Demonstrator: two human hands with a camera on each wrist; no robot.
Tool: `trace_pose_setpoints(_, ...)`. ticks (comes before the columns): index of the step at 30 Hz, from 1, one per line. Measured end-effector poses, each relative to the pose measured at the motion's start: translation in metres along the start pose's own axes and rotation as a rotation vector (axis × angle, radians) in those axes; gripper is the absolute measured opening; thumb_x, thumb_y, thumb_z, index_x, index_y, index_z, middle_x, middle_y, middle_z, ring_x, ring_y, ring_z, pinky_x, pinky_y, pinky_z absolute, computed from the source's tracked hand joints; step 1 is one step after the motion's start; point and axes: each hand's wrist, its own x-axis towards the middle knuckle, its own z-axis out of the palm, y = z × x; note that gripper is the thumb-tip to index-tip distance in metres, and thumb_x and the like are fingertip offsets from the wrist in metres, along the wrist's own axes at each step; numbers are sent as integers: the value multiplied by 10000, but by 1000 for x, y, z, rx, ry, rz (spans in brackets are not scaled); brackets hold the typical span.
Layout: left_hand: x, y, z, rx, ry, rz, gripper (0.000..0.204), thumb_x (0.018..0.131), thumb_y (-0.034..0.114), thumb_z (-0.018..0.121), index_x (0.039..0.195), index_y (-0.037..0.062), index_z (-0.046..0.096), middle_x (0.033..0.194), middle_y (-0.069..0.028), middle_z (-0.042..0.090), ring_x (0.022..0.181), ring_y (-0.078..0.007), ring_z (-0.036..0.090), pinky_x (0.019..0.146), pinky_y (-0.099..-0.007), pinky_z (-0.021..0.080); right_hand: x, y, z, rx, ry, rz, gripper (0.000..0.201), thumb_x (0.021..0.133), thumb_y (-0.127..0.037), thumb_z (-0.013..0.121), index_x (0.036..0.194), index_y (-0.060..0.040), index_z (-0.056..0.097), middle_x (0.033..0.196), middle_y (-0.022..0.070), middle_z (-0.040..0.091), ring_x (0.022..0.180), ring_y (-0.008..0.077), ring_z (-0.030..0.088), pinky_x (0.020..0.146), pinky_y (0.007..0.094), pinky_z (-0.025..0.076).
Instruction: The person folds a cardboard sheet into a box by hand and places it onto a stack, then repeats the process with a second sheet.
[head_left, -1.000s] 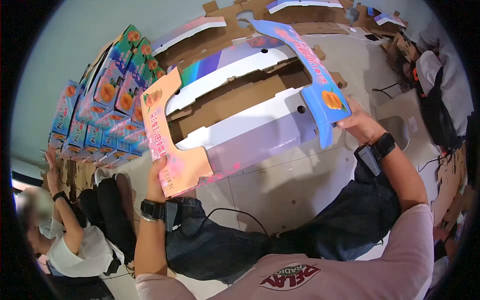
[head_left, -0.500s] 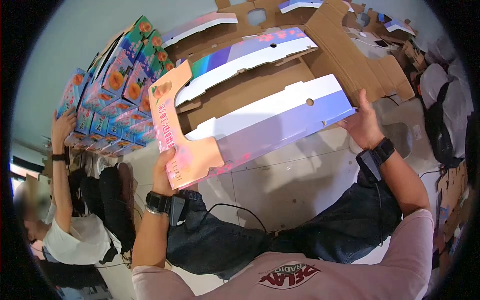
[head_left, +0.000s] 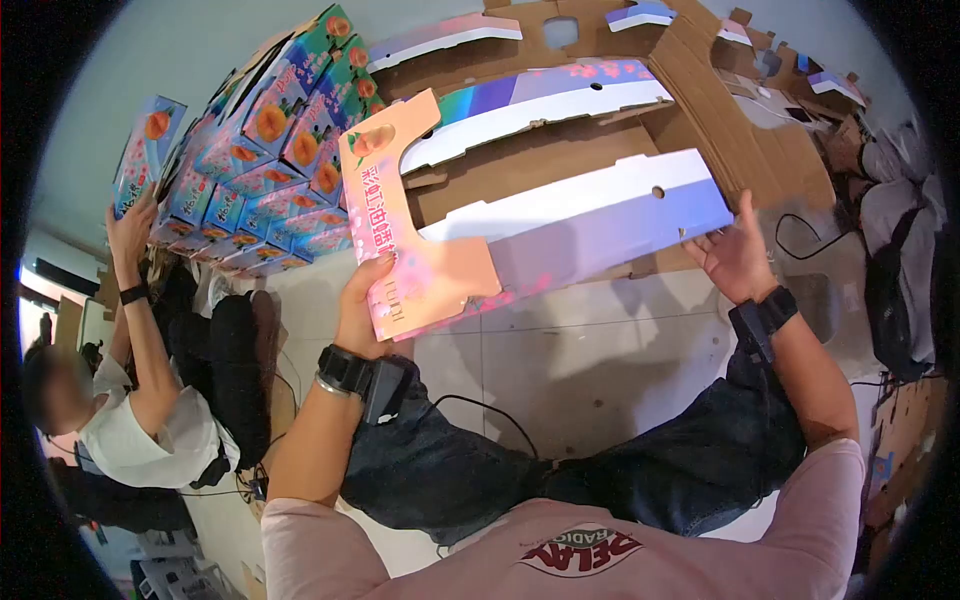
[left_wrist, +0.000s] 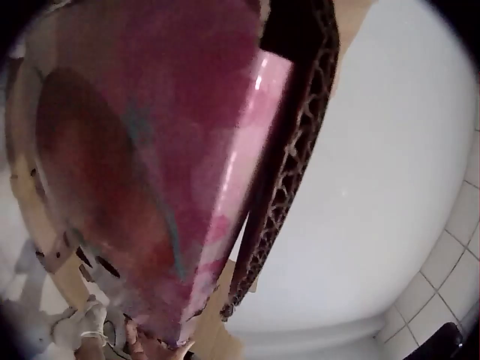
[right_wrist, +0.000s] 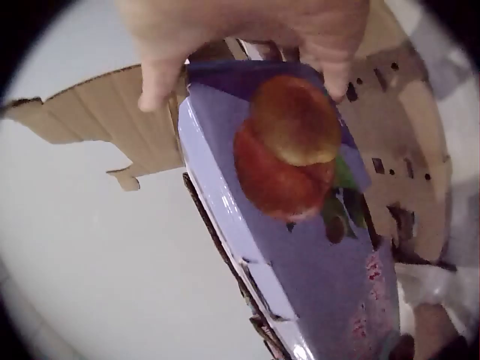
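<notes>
A cardboard fruit box [head_left: 590, 215] printed in purple, pink and orange is held tilted above my lap, its top partly open. My left hand [head_left: 368, 300] grips its left end, the thumb lying over the peach-printed orange flap [head_left: 375, 140]. At the right end my right hand [head_left: 738, 255] is spread at the lower corner with the thumb up. The right flap [head_left: 760, 150] is folded outward and shows plain brown inside. In the right wrist view, thumb and fingers lie on either side of the box's end [right_wrist: 300, 247], which bears a fruit picture.
Printed fruit boxes [head_left: 270, 150] are stacked at the left. Beside them another person [head_left: 150, 400] in a white top holds a narrow box [head_left: 150, 145]. More brown cardboard [head_left: 560, 45] leans along the back wall. A grey bag [head_left: 895, 220] lies at the right.
The right flap has swung outward from over the opening, and my right hand has let go of it and dropped to the corner. The other person has grasped and raised a narrow box.
</notes>
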Motion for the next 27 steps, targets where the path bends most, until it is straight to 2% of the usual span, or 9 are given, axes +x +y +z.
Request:
trace_pose_setpoints(3,8,-13,15,-67,2,55,446,893,324,555,1211,14,521,1158,-150,628,1020,-257,641,897,-421,523,0,8,0,199,60,129,722,867,-637,530,1280,-51,449,1250,115,463,1075,205,523,890,361,493)
trace_pose_setpoints(5,8,-28,39,-159,4,88,439,895,318,557,1214,18,521,1168,-140,625,1043,-246,628,934,-424,500,-8,24,18,139,30,139,776,834,-629,588,1305,-34,425,1312,157,434,1123,245,516,879,379,488)
trace_pose_setpoints(7,6,-34,68,-120,4,-12,409,870,314,602,1168,41,539,1109,-89,630,1023,-202,620,904,-363,496,-10,40,31,-101,-283,287,734,855,-627,550,1224,1,460,1288,170,498,1218,267,476,974,399,429)
trace_pose_setpoints(9,6,-47,98,-148,-26,-24,418,870,334,600,1173,53,537,1103,-79,627,1010,-194,620,888,-359,497,-25,64,58,-76,-341,369,562,877,-564,572,1173,-90,510,1239,101,545,1193,237,495,987,417,401)
trace_pose_setpoints(12,2,-68,125,-186,-59,-73,424,888,349,586,1200,67,528,1138,-69,618,1047,-194,604,918,-364,475,-53,74,104,-71,-426,394,480,878,-502,613,1193,-152,524,1232,48,553,1177,197,500,977,401,391)
trace_pose_setpoints(16,2,-73,141,-183,-77,-140,417,922,379,534,1225,93,514,1189,-66,601,1092,-214,587,963,-405,451,-60,68,110,-70,-322,375,473,866,-446,653,1207,-142,530,1175,22,572,1112,170,523,929,399,414)
trace_pose_setpoints(22,23,-93,166,-220,-107,-179,455,937,440,484,1249,110,489,1225,-61,581,1128,-216,565,956,-415,446,-58,51,107,-186,-186,188,485,843,-405,678,1219,-140,524,1103,-7,557,971,127,513,815,379,426)
trace_pose_setpoints(25,32,-103,173,-194,-144,-177,479,941,475,472,1255,113,483,1235,-69,572,1128,-206,560,943,-403,444,-53,38,100,-191,-191,114,477,791,-290,725,1187,-104,535,1083,29,614,999,138,584,846,373,468)
trace_pose_setpoints(27,39,-117,172,-160,-170,-175,489,943,493,467,1255,116,483,1236,-77,568,1120,-195,561,931,-389,446,-44,31,83,-253,-91,99,455,747,-198,720,1151,-83,546,1028,34,625,930,143,610,775,317,497)
